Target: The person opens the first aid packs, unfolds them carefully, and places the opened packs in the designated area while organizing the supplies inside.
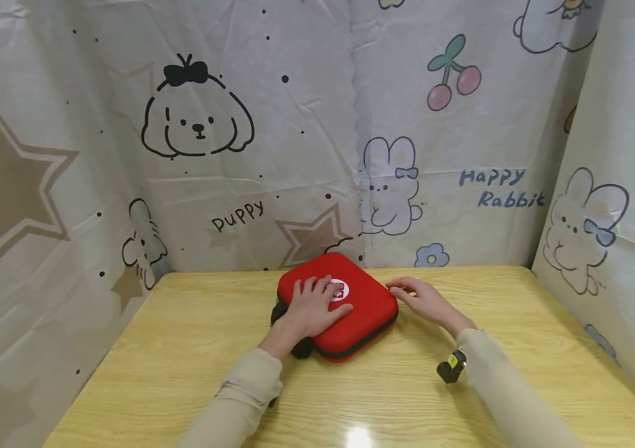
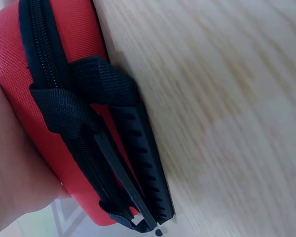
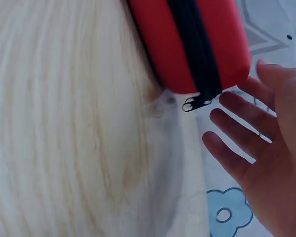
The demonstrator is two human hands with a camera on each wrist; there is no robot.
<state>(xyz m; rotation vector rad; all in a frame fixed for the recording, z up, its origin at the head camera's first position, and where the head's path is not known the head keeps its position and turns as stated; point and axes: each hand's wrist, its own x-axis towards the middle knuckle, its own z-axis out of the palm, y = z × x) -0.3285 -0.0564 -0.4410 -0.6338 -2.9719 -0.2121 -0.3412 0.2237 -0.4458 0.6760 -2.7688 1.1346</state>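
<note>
Over there the red case (image 1: 361,308) sits on the tabletop (image 1: 183,348) beneath the flat, spread left grip (image 1: 312,309), the right grip (image 1: 423,300) loosely open near the zip pulls (image 3: 197,104), where a tug could swivel the case if the left pressed too lightly.

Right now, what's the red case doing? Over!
Left fingers resting on red case. Right fingers beside it, contact unclear. White emblem partly covered by left fingers.

In the head view, the worktop (image 1: 385,392) leaves passage at lower centre between the sleeves (image 1: 250,386), while the red case (image 1: 366,306) blocks the middle and printed cloth (image 1: 306,130) walls off the top.
</note>
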